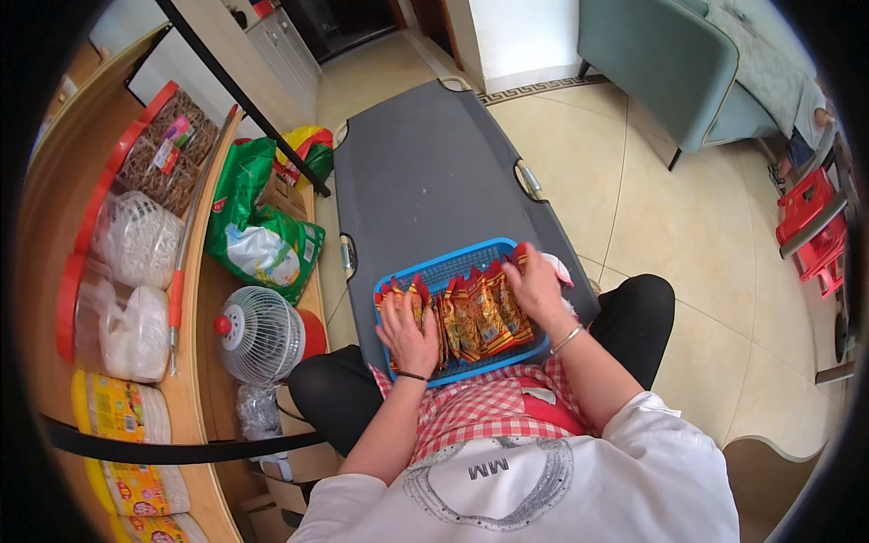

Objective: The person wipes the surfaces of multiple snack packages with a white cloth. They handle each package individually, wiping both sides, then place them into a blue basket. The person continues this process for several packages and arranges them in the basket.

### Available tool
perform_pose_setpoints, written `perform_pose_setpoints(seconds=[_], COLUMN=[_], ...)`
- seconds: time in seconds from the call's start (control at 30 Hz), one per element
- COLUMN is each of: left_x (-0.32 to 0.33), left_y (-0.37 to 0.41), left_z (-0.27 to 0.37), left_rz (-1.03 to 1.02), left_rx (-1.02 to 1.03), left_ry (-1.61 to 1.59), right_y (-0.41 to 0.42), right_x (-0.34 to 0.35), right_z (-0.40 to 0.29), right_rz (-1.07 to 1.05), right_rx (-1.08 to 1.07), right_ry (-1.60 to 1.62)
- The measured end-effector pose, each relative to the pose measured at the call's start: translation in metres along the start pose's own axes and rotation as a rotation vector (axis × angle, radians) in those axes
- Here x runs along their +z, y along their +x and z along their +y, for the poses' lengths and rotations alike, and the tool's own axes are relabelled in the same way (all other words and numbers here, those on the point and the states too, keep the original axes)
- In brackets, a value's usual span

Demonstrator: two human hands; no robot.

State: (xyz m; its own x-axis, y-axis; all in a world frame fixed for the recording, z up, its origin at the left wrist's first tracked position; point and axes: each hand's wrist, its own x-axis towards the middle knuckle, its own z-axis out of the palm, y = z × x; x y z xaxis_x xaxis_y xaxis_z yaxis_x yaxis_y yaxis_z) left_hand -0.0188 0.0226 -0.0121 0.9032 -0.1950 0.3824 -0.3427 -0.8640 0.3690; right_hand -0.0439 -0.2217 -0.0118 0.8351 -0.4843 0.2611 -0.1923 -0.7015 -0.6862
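Note:
A blue plastic basket (445, 270) stands before me on the near end of a grey folding cot. Upright in it is a row of red-and-gold foil snack packets (478, 315), with the mesh floor showing behind them. My left hand (409, 332) lies over the packets at the basket's left end, fingers spread. At the right end, my right hand (538, 288) has the red top of one packet (521, 251) between thumb and fingers; part of that packet is hidden. A white and pink item (558, 270) sits just beyond the basket's right rim, partly covered by my hand.
The grey cot (428, 163) stretches away from me. On the left, a wooden shelf unit (204, 285) holds red-lidded jars (139, 231), a small fan (261, 332) and a green bag (265, 224). A teal sofa (658, 68), red stools (811, 224) and a seated person's leg (787, 163) are right.

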Motion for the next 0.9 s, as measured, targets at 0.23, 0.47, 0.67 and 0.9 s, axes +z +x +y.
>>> perform_pose_setpoints(seconds=[0.23, 0.47, 0.67, 0.9], left_x=[0.004, 0.013, -0.001, -0.026], left_y=[-0.002, -0.008, 0.004, 0.009], left_z=[0.000, 0.016, -0.010, -0.054], left_rz=[-0.291, -0.613, -0.427, -0.101], left_rx=[-0.116, -0.014, 0.019, -0.198], left_ry=[0.062, 0.140, -0.182, -0.276], right_y=[-0.067, -0.052, -0.042, -0.037], right_x=[0.032, 0.039, 0.021, 0.000], right_z=[-0.040, -0.024, -0.020, -0.027], right_rz=[-0.283, -0.312, -0.319, -0.013], right_rx=[-0.230, -0.196, -0.207, -0.352], right_ry=[-0.408, -0.353, -0.180, -0.097])
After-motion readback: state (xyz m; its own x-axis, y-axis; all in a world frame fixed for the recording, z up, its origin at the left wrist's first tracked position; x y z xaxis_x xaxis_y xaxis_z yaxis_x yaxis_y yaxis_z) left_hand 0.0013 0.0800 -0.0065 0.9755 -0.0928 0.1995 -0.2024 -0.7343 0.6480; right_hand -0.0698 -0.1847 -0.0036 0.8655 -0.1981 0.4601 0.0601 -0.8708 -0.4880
